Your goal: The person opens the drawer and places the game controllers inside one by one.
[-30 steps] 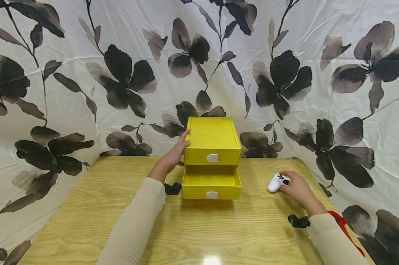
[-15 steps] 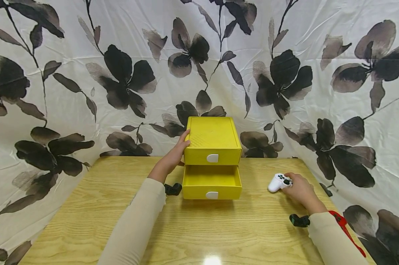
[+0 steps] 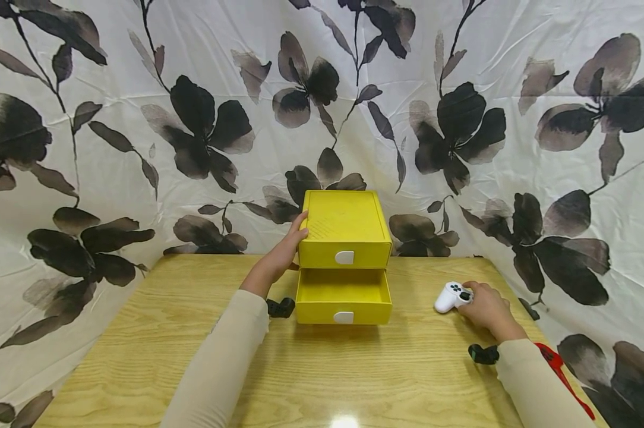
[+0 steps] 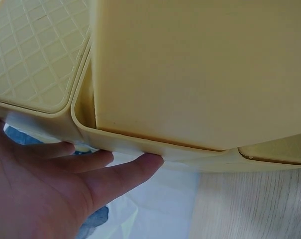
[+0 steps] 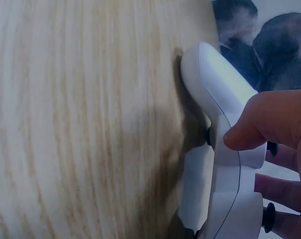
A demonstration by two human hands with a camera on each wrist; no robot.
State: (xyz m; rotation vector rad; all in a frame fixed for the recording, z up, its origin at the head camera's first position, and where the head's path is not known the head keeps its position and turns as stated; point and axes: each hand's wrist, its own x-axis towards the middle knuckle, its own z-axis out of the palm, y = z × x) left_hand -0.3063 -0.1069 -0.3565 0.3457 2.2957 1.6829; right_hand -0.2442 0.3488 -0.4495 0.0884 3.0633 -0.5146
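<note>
A yellow two-drawer box (image 3: 345,229) stands at the table's far middle. Its lower drawer (image 3: 343,295) is pulled out and looks empty; the upper one is closed. My left hand (image 3: 284,252) rests flat against the box's left side, fingers straight (image 4: 115,174) along the yellow casing (image 4: 200,74). At the right, my right hand (image 3: 488,309) grips a white game controller (image 3: 450,296) lying on the table. The right wrist view shows the thumb on the controller (image 5: 225,164) and the fingers curled round its far side.
The wooden table (image 3: 322,368) is backed by a white curtain with dark flowers (image 3: 193,119). Black wrist straps sit at both wrists, and a red object (image 3: 559,368) lies at the table's right edge.
The right hand with the controller has shifted very slightly toward me. The left hand stays on the box.
</note>
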